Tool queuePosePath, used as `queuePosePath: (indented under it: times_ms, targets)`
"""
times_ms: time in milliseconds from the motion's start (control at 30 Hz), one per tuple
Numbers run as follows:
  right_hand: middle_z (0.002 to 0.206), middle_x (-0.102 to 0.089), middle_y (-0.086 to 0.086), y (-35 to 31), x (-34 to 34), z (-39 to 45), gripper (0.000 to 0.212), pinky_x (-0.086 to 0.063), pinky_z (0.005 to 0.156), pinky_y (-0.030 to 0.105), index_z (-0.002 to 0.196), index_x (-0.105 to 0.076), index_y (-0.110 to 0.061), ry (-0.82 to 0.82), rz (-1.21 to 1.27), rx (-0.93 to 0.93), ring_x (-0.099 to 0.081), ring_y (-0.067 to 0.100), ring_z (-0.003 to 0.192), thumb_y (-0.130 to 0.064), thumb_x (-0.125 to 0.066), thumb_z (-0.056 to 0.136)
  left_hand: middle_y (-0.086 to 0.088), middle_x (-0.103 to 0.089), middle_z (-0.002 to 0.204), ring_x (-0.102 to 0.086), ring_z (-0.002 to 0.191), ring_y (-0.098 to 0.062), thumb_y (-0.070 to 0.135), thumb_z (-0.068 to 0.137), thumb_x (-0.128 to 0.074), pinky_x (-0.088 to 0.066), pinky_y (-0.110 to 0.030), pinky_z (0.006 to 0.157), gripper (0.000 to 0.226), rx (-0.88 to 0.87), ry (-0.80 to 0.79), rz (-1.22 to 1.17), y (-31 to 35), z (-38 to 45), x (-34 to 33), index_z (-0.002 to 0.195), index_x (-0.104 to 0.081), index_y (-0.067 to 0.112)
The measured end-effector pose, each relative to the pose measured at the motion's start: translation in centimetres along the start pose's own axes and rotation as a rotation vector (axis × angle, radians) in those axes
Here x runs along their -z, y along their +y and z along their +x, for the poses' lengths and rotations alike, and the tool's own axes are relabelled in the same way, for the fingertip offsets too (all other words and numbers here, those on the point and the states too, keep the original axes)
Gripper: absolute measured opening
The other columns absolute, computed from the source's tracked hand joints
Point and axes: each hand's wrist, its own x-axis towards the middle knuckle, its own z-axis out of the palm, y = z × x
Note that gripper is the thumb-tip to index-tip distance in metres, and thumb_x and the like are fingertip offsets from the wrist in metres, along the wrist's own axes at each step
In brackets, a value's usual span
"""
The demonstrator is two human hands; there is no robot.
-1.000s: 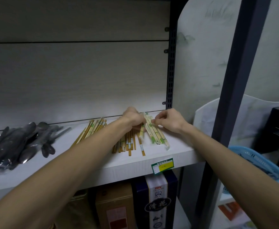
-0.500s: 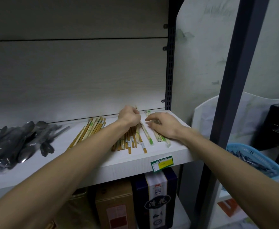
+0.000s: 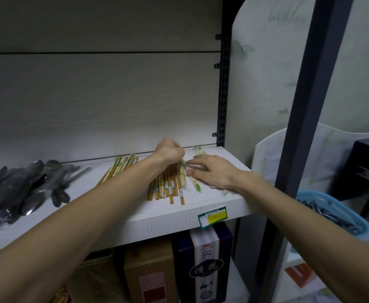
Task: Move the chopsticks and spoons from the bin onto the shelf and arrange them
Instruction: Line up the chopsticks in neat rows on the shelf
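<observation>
Both hands are up on the shelf now, working the chopsticks. The left hand is curled tight over the far ends of the brown bundle, gripping or pinning it, though the blur makes it hard to say which. The right hand has changed: a second ago it was pinched up on the pale wrapped chopsticks, and now it has come down with fingers spread loosely across them, pressing them toward the shelf.

So the lifting looks finished for this batch and what I'm watching is the tidying, pale wrappers being laid alongside the brown ones. Another chopstick bundle lies at about ten o'clock from the hands, and the spoons sit in a dark heap far off at nine o'clock, already on the shelf. The blue bin waits down at four o'clock, with dark pieces inside, so I'd judge more trips are needed.
</observation>
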Motion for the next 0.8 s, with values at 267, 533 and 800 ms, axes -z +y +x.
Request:
queuePosePath:
  times_ms: [267, 533, 800]
  targets:
    - [0.153, -0.046, 0.009, 0.8, -0.2, -0.4, 0.039, -0.032, 0.115, 0.034, 0.139, -0.06, -0.022, -0.01, 0.035, -0.057, -0.035, 0.02, 0.146, -0.033, -0.044, 0.105, -0.006, -0.063, 0.114, -0.057, 0.106, -0.022, 0.008, 0.09, -0.071, -0.049, -0.032, 0.095, 0.029, 0.015, -0.027, 0.042, -0.2, 0.1, -0.6, 0.119, -0.069, 0.006]
    - [0.146, -0.049, 0.015, 2.0, 0.1, -1.0, 0.045, -0.032, 0.115, 0.038, 0.13, -0.06, -0.006, 0.012, -0.029, -0.132, -0.041, 0.03, 0.139, -0.036, -0.034, 0.108, -0.001, -0.067, 0.121, -0.061, 0.115, -0.02, 0.015, 0.087, -0.076, -0.049, -0.029, 0.099, 0.033, -0.152, -0.042, 0.188, 1.0, -0.2, -2.5, 0.12, -0.073, 0.011]
    - [0.139, -0.059, 0.011, 1.4, 0.2, -0.8, 0.04, -0.041, 0.107, 0.041, 0.134, -0.059, -0.011, 0.015, 0.038, -0.15, -0.055, 0.03, 0.125, -0.029, -0.037, 0.107, 0.0, -0.073, 0.122, -0.064, 0.115, -0.023, 0.018, 0.096, -0.056, -0.05, -0.037, 0.1, 0.03, -0.406, -0.127, 0.456, 0.0, -0.9, -1.6, 0.12, -0.075, 0.018]
